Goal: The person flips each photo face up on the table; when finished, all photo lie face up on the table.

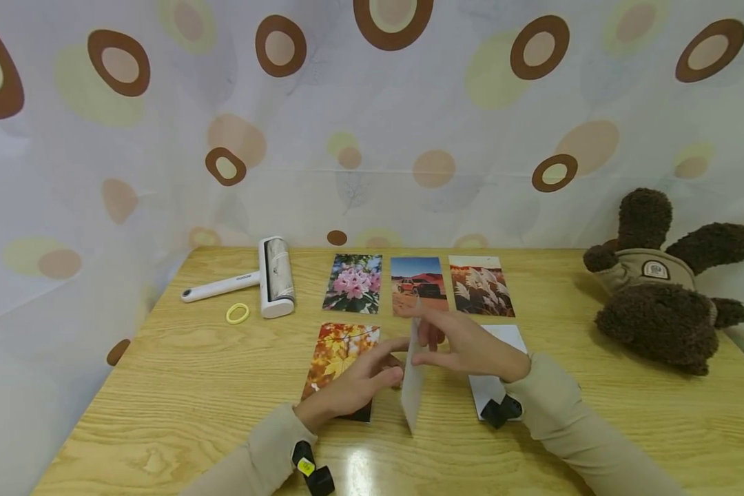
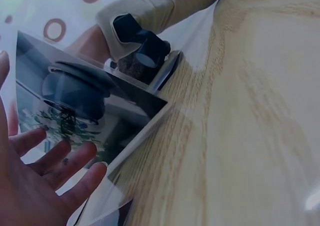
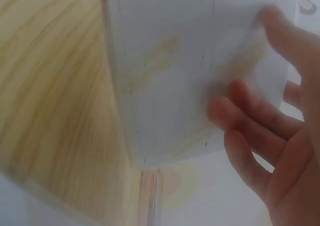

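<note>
A photo card [image 1: 412,386] stands on edge at the middle of the table, its plain white back [image 3: 165,100] turned toward my right hand. Its picture side [image 2: 75,93] faces my left hand and shows a dark rounded shape with green leaves. My right hand [image 1: 468,346] holds the card near its upper edge, a finger reaching over the top. My left hand [image 1: 359,382] is beside the picture side, its fingers loosely extended and spread at the card's surface. Under the left hand lies an autumn-leaf photo card [image 1: 331,358]. A white-backed card [image 1: 505,335] lies partly hidden under the right wrist.
Behind the hands lie photo cards of pink flowers [image 1: 353,284], a car in a desert [image 1: 418,275] and pale reeds [image 1: 482,286]. A white lint roller [image 1: 277,279] and a yellow ring [image 1: 238,313] sit at the left. At the right rests a brown plush toy [image 1: 663,324].
</note>
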`<state>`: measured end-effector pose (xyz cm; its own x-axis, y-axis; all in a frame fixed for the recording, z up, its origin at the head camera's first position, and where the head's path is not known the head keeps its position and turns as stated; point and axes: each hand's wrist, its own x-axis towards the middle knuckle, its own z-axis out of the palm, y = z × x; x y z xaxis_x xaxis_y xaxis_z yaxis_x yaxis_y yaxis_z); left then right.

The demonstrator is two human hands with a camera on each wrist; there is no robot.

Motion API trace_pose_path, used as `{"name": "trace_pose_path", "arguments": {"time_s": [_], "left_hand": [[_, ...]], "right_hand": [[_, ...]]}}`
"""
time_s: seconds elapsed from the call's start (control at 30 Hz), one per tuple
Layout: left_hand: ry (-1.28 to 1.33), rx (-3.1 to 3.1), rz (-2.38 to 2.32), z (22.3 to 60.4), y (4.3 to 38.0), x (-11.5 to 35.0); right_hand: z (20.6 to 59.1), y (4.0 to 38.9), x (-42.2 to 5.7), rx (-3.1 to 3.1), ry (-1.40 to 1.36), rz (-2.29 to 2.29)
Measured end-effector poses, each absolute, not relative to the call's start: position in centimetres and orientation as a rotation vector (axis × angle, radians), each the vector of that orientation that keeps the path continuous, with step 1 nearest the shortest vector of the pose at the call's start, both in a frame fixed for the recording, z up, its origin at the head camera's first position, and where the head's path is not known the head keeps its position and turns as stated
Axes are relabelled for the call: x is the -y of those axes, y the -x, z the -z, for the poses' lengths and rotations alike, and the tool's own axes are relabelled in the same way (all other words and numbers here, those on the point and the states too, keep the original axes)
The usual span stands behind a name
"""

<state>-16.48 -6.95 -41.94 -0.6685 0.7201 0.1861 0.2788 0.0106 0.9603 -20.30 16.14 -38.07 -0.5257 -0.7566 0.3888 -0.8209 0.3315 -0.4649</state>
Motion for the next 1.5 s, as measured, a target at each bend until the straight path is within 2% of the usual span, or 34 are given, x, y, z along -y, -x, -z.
{"name": "trace_pose_path", "arguments": {"time_s": [0.53,1.13,1.5], "left_hand": [[-1.086,-2.084,-1.604,41.5,15.9,6.9],[-1.167,-2.391,-1.216,42.1,15.8,6.7],[-1.19,-2.486,-1.062,42.2,15.8,6.8]], "right_hand": [[37.4,20.0,-16.3,2.496,-1.411,-1.255],[36.2,20.9,-18.6,2.678,-1.573,-1.098],[35.4,20.7,-19.2,2.914,-1.49,-0.982]]}}
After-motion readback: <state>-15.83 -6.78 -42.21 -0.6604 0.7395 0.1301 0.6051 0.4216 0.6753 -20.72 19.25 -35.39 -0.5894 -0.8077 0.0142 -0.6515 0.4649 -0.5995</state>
